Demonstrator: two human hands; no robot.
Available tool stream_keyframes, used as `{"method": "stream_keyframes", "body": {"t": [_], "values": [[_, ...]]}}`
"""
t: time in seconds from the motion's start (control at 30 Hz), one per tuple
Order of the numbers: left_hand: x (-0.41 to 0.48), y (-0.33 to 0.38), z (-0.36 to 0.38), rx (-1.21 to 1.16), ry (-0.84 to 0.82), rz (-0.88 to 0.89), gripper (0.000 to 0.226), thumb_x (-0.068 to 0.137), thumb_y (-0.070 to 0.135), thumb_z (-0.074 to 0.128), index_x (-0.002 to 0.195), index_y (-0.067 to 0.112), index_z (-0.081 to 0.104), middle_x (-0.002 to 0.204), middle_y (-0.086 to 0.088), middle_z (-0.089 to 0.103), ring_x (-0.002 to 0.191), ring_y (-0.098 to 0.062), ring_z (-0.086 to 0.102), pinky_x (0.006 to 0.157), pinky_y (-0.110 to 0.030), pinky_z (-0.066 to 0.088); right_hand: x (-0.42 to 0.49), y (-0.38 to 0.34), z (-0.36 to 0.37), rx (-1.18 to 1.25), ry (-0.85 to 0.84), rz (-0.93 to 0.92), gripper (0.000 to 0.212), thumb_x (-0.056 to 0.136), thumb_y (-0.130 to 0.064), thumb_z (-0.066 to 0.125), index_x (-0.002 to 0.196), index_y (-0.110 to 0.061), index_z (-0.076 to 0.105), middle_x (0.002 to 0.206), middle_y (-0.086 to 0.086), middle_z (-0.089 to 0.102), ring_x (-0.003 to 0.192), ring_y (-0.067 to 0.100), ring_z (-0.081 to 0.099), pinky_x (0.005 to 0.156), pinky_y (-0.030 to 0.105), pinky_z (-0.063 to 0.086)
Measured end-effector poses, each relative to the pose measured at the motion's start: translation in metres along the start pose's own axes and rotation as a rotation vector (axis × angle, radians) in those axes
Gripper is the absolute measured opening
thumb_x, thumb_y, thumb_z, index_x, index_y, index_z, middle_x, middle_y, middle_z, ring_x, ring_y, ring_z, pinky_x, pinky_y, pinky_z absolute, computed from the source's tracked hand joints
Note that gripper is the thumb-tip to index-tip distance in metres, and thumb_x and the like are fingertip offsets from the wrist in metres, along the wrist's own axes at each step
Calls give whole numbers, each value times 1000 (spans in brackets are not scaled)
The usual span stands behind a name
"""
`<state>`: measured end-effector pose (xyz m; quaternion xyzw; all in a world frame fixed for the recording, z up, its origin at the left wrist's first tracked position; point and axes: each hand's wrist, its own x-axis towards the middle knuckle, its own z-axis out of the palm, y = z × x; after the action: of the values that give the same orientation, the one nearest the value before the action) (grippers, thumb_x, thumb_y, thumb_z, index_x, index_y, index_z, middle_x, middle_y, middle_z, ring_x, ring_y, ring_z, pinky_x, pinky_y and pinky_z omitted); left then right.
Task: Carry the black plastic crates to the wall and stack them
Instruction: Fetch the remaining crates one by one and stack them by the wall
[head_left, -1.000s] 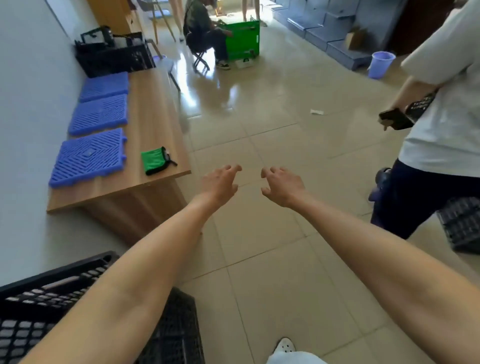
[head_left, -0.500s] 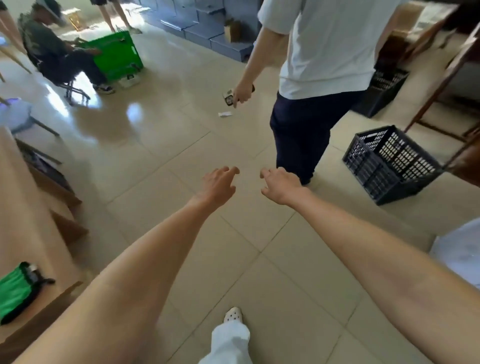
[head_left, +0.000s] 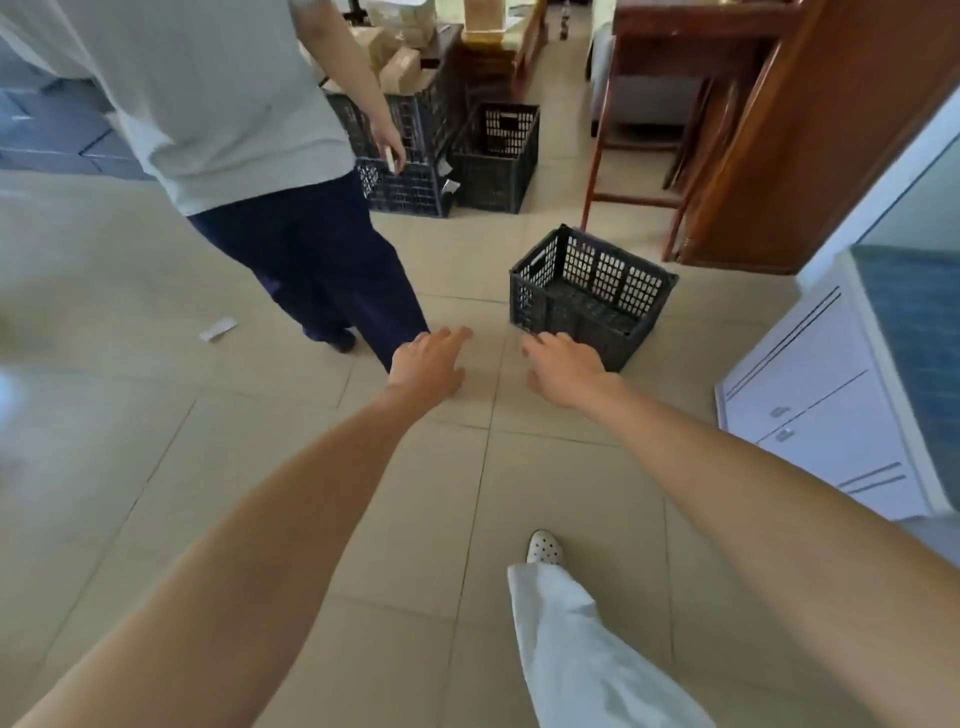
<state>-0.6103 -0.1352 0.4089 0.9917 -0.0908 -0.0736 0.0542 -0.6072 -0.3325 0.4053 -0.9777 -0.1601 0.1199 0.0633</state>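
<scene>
An empty black plastic crate (head_left: 592, 291) stands on the tiled floor just ahead and to the right. My left hand (head_left: 428, 364) and my right hand (head_left: 563, 371) are stretched out in front of me, fingers apart, holding nothing. The right hand overlaps the crate's near corner in the view, but I cannot tell whether it touches it. Further back stand another single black crate (head_left: 498, 156) and two stacked black crates (head_left: 410, 150), the top one filled with cardboard boxes.
A person in a grey shirt and dark trousers (head_left: 291, 208) stands close on the left, beside the stacked crates. A wooden chair (head_left: 644, 156) and wooden panel (head_left: 810, 140) are at right rear. A white cabinet (head_left: 831, 395) lies to the right. A paper scrap (head_left: 218, 330) is on the floor.
My view has swung right, away from the wooden table. The floor crate is now nearer and almost straight ahead, and the person is on my left. Both hands stay outstretched and empty.
</scene>
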Motion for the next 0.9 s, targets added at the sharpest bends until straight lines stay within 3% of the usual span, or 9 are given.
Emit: {"method": "stream_keyframes", "body": {"t": [0.13, 0.3, 0.6, 0.9], "values": [[130, 24, -9, 19, -47, 64, 53, 95, 22, 54, 144, 30, 36, 132, -1, 56, 118, -27, 54, 86, -43, 50, 87, 86, -31, 6, 13, 66, 30, 97, -17, 48, 127, -15, 48, 128, 8, 54, 120, 30, 48, 87, 44, 45], [261, 45, -20, 6, -69, 139, 50, 93, 23, 58, 140, 29, 41, 130, -1, 58, 120, -28, 55, 90, -43, 47, 180, 166, -65, 43, -15, 158, 32, 96, -28, 50, 125, -15, 49, 126, 8, 55, 118, 29, 50, 86, 44, 45], [507, 68, -11, 42, -136, 291, 25, 94, 33, 54, 117, 24, 60, 120, -2, 60, 107, -26, 60, 81, -38, 48, 358, 292, -87, 120, -13, 295, 26, 96, -27, 50, 120, -17, 53, 122, 7, 58, 114, 29, 54, 85, 45, 48], [671, 97, 34, -21, -269, 290, 25, 95, 36, 53, 116, 24, 60, 120, 0, 59, 108, -25, 59, 82, -39, 48, 492, 420, -78, 133, -117, 349, 27, 96, -26, 49, 120, -14, 53, 122, 11, 61, 110, 33, 59, 85, 42, 50]]}}
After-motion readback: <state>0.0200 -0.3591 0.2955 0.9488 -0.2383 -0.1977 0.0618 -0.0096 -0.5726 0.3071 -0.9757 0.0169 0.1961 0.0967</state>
